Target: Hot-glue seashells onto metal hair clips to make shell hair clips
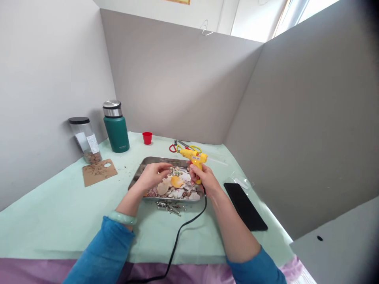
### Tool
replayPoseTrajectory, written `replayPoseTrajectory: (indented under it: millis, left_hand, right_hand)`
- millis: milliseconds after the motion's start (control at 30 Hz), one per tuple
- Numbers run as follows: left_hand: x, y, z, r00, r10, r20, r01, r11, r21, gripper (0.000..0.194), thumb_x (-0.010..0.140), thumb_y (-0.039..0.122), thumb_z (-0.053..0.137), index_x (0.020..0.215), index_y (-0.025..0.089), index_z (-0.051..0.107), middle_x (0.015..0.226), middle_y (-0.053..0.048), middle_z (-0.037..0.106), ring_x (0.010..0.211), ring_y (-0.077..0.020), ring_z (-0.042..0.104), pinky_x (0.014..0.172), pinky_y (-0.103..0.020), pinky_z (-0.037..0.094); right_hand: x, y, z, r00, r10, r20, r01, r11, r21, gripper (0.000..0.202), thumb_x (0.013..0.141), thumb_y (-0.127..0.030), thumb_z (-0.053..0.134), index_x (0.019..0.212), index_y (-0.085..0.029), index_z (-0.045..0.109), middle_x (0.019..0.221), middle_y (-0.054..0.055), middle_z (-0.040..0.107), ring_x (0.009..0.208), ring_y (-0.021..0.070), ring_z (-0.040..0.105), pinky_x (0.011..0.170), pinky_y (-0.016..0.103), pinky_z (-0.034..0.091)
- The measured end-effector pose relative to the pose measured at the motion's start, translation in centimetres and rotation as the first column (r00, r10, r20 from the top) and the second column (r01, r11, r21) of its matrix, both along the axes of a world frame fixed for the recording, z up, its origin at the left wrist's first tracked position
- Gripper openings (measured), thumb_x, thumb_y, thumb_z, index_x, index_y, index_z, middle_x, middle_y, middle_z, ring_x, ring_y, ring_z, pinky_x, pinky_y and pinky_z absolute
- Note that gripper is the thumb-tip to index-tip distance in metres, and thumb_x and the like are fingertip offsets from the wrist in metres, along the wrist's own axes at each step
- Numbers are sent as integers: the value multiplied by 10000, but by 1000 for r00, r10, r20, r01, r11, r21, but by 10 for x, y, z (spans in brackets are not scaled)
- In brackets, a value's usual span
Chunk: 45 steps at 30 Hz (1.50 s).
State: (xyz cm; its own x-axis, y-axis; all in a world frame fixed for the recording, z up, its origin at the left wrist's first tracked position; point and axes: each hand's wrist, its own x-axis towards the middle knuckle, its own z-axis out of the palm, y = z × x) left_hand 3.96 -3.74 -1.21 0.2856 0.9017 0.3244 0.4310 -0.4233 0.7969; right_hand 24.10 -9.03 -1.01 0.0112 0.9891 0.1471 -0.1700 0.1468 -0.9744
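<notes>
A yellow glue gun [194, 156] is gripped by its handle in my right hand [206, 179], nozzle to the left, a glue stick at its rear. My left hand [155, 173] hovers above the left side of a metal tray [152, 159], its fingers slightly bent and apart from the thumb, with nothing visible between them. Seashells [177, 187] of white, orange and brown fill the tray. From the gun a black cord [181, 228] runs down over the table's front edge. Small silvery metal pieces [170, 207] lie just in front of the tray.
Scissors [192, 148] and a red cup [147, 138] are behind the tray. On the left stand a green bottle [117, 132] and a clear jar [85, 140], near a brown board [99, 173]. A black flat object [245, 207] lies right. Grey partitions [177, 79] enclose the table.
</notes>
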Motion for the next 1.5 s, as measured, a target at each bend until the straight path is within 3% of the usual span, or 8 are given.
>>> replayPoseTrajectory:
  millis: [200, 500, 933, 1033, 1133, 1233, 1400, 1500]
  left_hand:
    - [-13, 6, 2, 991, 135, 11, -135, 989, 55, 174, 672, 246, 609, 785, 206, 736, 654, -52, 707, 546, -179, 596, 529, -252, 437]
    - [33, -27, 6, 985, -169, -19, 170, 978, 123, 224, 750, 234, 572, 942, 201, 680, 861, -19, 732, 741, -152, 664, 671, -235, 519]
    - [17, -23, 8, 927, -12, -374, 94, 975, 202, 266, 821, 366, 503, 711, 195, 674, 710, -16, 687, 651, -150, 588, 625, -241, 424]
    - [14, -20, 2, 869, -7, -495, 97, 983, 157, 171, 764, 259, 547, 849, 230, 692, 894, -26, 707, 796, -182, 622, 701, -258, 444]
    - [9, -16, -5, 809, 81, -582, 5, 990, 144, 363, 701, 159, 554, 1046, 203, 654, 1099, -110, 656, 1014, -268, 579, 826, -349, 438]
    - [7, -11, -8, 764, 122, -633, -53, 990, 127, 378, 677, 141, 559, 1041, 147, 659, 1053, -165, 667, 1059, -317, 554, 862, -411, 432]
    - [6, 1, 0, 796, 95, -598, -32, 993, 115, 417, 783, 217, 498, 1192, 236, 576, 1062, -37, 691, 935, -169, 630, 814, -238, 467]
    - [-6, 9, 8, 798, 200, -568, -134, 979, 157, 447, 855, 199, 365, 1284, 171, 488, 1185, -68, 636, 988, -155, 612, 860, -234, 448]
  right_hand:
    - [-5, -2, 1, 999, 24, -48, -26, 999, -31, 393, 632, -244, 731, 994, -147, 614, 591, -56, 556, 455, 62, 459, 445, 187, 416]
    - [-11, 4, -6, 994, 1, -106, -6, 999, -40, 391, 666, -288, 717, 1003, -146, 578, 692, 18, 673, 538, 126, 614, 550, 274, 549]
    - [-6, 2, -5, 992, -40, -119, 48, 997, 67, 314, 714, -348, 683, 943, -179, 550, 794, 25, 675, 512, 86, 558, 377, 164, 374]
    - [-5, 1, -4, 994, -33, -107, 42, 996, 75, 291, 727, -368, 670, 908, -179, 543, 697, -2, 645, 442, 74, 510, 367, 174, 349]
    - [-6, 1, -4, 994, -38, -99, 44, 997, 62, 312, 709, -385, 681, 898, -177, 547, 687, -5, 636, 434, 73, 500, 370, 181, 350]
    - [-7, 1, -4, 995, -28, -92, 32, 998, 46, 345, 681, -399, 698, 900, -176, 552, 699, 0, 640, 441, 79, 507, 372, 188, 356]
    - [-8, 1, -4, 996, -17, -86, 21, 999, 39, 361, 666, -397, 705, 905, -171, 559, 671, -9, 629, 437, 80, 508, 370, 187, 359]
    - [-7, 1, -5, 996, -20, -90, 24, 999, 42, 345, 680, -393, 693, 904, -170, 554, 659, -18, 619, 427, 75, 499, 369, 186, 363]
